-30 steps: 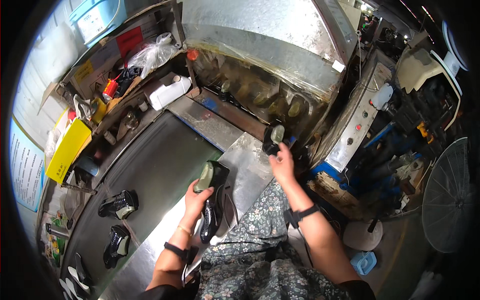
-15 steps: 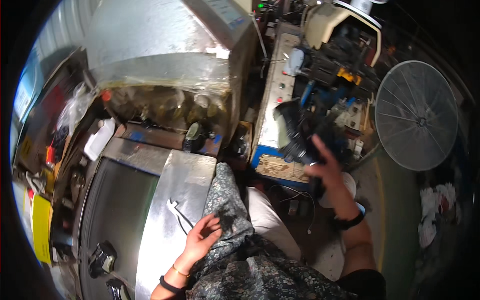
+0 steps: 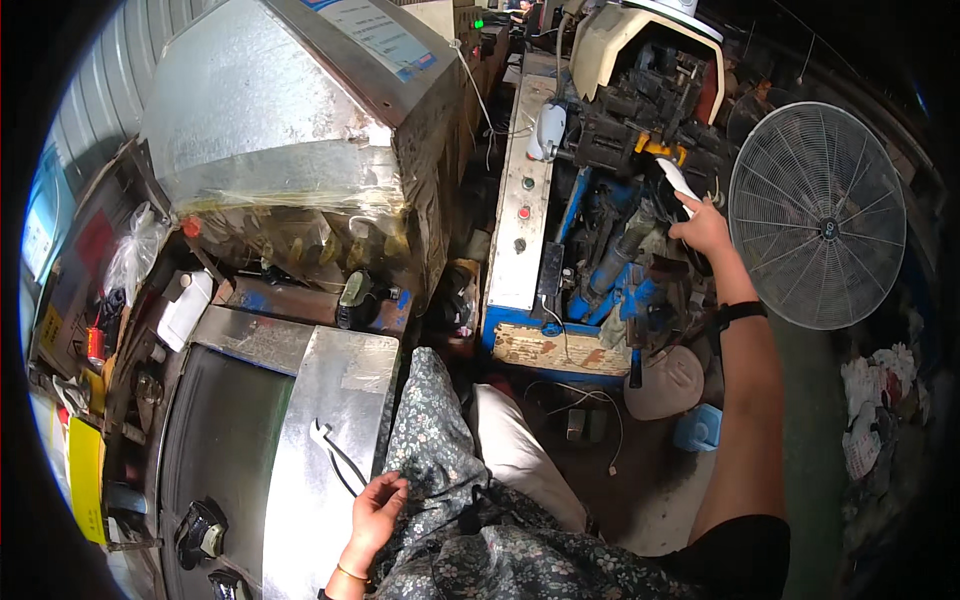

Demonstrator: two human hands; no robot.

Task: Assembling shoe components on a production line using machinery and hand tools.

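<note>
My right hand (image 3: pixel 703 228) reaches forward to the machine at the right. Its fingers are closed on a black-and-white piece (image 3: pixel 676 183) that looks like a shoe; the hand hides part of it. My left hand (image 3: pixel 380 510) rests low beside the floral apron (image 3: pixel 432 430), its fingers curled in, with nothing seen in them. Just beyond it, pincers (image 3: pixel 322 434) with a shiny head and dark handles lie on the metal plate (image 3: pixel 300 490). On the dark belt at the left lies a black shoe (image 3: pixel 202 532), with a second one (image 3: pixel 228 584) nearer me.
A metal-hooded machine (image 3: pixel 270 120) stands ahead to the left. Another dark shoe (image 3: pixel 355 298) sits at its front. The right-hand machine has a button panel (image 3: pixel 518 220). A large round fan (image 3: pixel 828 230), a stool (image 3: pixel 665 383) and a blue container (image 3: pixel 698 428) are at the right.
My right hand has moved forward and right, carrying a dark item up to the machine. My left hand has drawn slightly back, its fingers more curled. The view has shifted.
</note>
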